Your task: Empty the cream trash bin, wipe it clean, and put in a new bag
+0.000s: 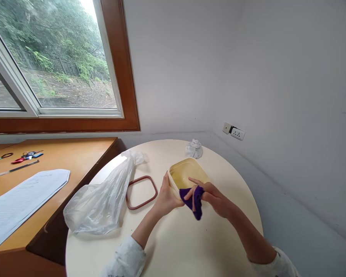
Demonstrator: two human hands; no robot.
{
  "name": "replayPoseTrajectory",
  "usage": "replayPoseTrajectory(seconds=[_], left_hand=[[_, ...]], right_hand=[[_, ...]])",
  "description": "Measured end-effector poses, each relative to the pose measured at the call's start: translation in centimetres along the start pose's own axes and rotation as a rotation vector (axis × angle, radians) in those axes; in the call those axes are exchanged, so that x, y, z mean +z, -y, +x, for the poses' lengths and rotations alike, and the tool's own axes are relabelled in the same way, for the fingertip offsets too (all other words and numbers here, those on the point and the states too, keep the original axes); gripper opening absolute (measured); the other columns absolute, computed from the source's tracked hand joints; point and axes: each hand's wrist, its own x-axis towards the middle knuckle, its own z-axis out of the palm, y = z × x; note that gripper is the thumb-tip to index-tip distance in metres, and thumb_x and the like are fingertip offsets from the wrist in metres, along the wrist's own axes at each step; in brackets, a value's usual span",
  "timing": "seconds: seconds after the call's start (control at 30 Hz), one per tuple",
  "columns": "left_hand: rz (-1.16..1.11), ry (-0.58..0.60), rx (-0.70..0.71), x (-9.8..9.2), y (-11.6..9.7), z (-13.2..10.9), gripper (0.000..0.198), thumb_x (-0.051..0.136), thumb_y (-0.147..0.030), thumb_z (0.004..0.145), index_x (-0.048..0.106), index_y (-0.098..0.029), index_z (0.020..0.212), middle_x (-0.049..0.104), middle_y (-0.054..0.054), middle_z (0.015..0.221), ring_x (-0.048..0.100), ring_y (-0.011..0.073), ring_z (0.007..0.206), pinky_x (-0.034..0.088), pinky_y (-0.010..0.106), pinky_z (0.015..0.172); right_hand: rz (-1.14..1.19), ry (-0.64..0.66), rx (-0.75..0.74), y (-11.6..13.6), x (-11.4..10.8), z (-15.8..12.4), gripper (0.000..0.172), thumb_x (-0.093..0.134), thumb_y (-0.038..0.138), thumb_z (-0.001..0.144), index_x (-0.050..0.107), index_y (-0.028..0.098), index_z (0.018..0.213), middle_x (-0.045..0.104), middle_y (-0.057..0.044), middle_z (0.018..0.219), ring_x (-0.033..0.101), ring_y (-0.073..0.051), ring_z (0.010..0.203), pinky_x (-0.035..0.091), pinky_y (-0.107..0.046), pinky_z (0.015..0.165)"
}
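Note:
A pale yellow plastic food container (pixel 187 169) is tilted above the round table, its open top facing up and away from me. My left hand (pixel 166 198) is closed around its left side and lower corner. In my right hand (pixel 215 198) is a purple cloth (pixel 198 204), bunched between the fingers at the container's near rim. One finger of that hand reaches over the opening. Left of the container, a reddish-brown rectangular ring (pixel 141 177), like a seal or lid frame, lies flat on the table.
A clear plastic bag (pixel 100 204) is spread over the left of the round cream table (pixel 184 246). A crumpled whitish bundle (pixel 194 149) sits at the far edge. The wooden desk (pixel 83 150) at left carries papers (pixel 31 196), a pen (pixel 15 169) and keys (pixel 30 155). Walls stand close behind.

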Motion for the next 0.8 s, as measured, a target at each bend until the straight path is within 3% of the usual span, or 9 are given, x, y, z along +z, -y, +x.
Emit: replayPoseTrajectory(seconds=[0.07, 0.13, 0.17, 0.23, 0.3, 0.43, 0.57, 0.67, 0.8], left_hand=[[0.014, 0.007, -0.034, -0.2, -0.1, 0.1, 0.095, 0.076, -0.019, 0.051, 0.024, -0.023, 0.13, 0.045, 0.009, 0.123, 0.045, 0.0285, 0.115, 0.04, 0.044, 0.095], [0.023, 0.026, -0.064, -0.3, -0.1, 0.1, 0.093, 0.076, -0.018, 0.052, 0.025, -0.022, 0.129, 0.045, 0.009, 0.122, 0.044, 0.0275, 0.115, 0.04, 0.043, 0.095], [0.025, 0.035, -0.071, -0.4, -0.1, 0.1, 0.092, 0.076, -0.018, 0.052, 0.025, -0.022, 0.129, 0.045, 0.008, 0.121, 0.044, 0.0271, 0.116, 0.04, 0.043, 0.095], [0.023, 0.035, -0.073, -0.5, 0.1, 0.0, 0.09, 0.076, -0.019, 0.052, 0.027, -0.023, 0.127, 0.045, 0.008, 0.121, 0.044, 0.0261, 0.115, 0.038, 0.042, 0.096], [0.015, 0.028, -0.073, -0.4, 0.3, -0.1, 0.088, 0.075, -0.018, 0.053, 0.027, -0.023, 0.126, 0.045, 0.007, 0.121, 0.044, 0.0252, 0.115, 0.037, 0.042, 0.097], [0.014, 0.02, -0.073, -0.2, 0.8, -0.1, 0.09, 0.076, -0.019, 0.053, 0.026, -0.024, 0.128, 0.046, 0.007, 0.121, 0.043, 0.0255, 0.116, 0.036, 0.042, 0.098], [-0.025, 0.001, -0.074, -0.3, 1.2, 0.2, 0.087, 0.077, -0.022, 0.052, 0.029, -0.023, 0.124, 0.046, 0.007, 0.121, 0.043, 0.0261, 0.116, 0.035, 0.044, 0.099], [-0.077, -0.028, -0.094, -0.4, 1.5, 0.2, 0.084, 0.077, -0.025, 0.053, 0.031, -0.022, 0.123, 0.046, 0.009, 0.121, 0.044, 0.0261, 0.117, 0.036, 0.043, 0.099], [-0.079, -0.092, -0.105, 0.2, 1.7, 0.1, 0.085, 0.078, -0.026, 0.052, 0.033, -0.022, 0.124, 0.048, 0.009, 0.12, 0.045, 0.0277, 0.115, 0.037, 0.044, 0.097]], right_hand=[[-0.007, -0.137, 0.096, -1.0, -1.2, -1.0, 0.032, 0.036, 0.023, 0.078, 0.065, 0.017, 0.068, 0.065, 0.0, 0.063, 0.059, -0.016, 0.068, 0.035, -0.039, 0.097], [-0.033, -0.456, 0.238, -2.3, -2.5, -1.6, 0.027, 0.04, 0.024, 0.073, 0.056, 0.017, 0.053, 0.055, 0.002, 0.05, 0.049, -0.013, 0.05, 0.046, -0.032, 0.069], [-0.049, -0.638, 0.302, -2.9, -3.3, -1.7, 0.026, 0.041, 0.024, 0.072, 0.051, 0.018, 0.049, 0.046, 0.004, 0.044, 0.042, -0.011, 0.044, 0.042, -0.029, 0.056], [-0.081, -0.931, 0.366, -4.1, -4.8, -1.4, 0.025, 0.041, 0.025, 0.071, 0.042, 0.02, 0.046, 0.033, 0.006, 0.04, 0.032, -0.01, 0.042, 0.031, -0.025, 0.045], [-0.087, -1.031, 0.358, -5.1, -6.0, -0.3, 0.024, 0.04, 0.026, 0.072, 0.041, 0.02, 0.049, 0.033, 0.006, 0.043, 0.033, -0.01, 0.046, 0.029, -0.025, 0.046], [-0.004, -0.981, 0.329, -6.0, -6.3, 3.1, 0.025, 0.042, 0.033, 0.074, 0.057, 0.016, 0.063, 0.052, 0.002, 0.053, 0.047, -0.013, 0.057, 0.036, -0.025, 0.055], [0.107, -0.713, 0.24, -5.9, -4.1, 4.8, 0.028, 0.05, 0.036, 0.072, 0.068, 0.014, 0.073, 0.067, -0.004, 0.073, 0.059, -0.018, 0.077, 0.044, -0.029, 0.074], [0.138, -0.552, 0.118, -5.7, -2.1, 3.2, 0.035, 0.042, 0.034, 0.081, 0.069, 0.016, 0.093, 0.067, -0.006, 0.102, 0.055, -0.021, 0.105, 0.037, -0.035, 0.095], [-0.243, -0.632, -0.047, -5.5, 0.9, -0.2, 0.042, 0.033, 0.021, 0.084, 0.055, 0.018, 0.12, 0.054, -0.006, 0.125, 0.041, -0.021, 0.123, 0.022, -0.045, 0.107]])
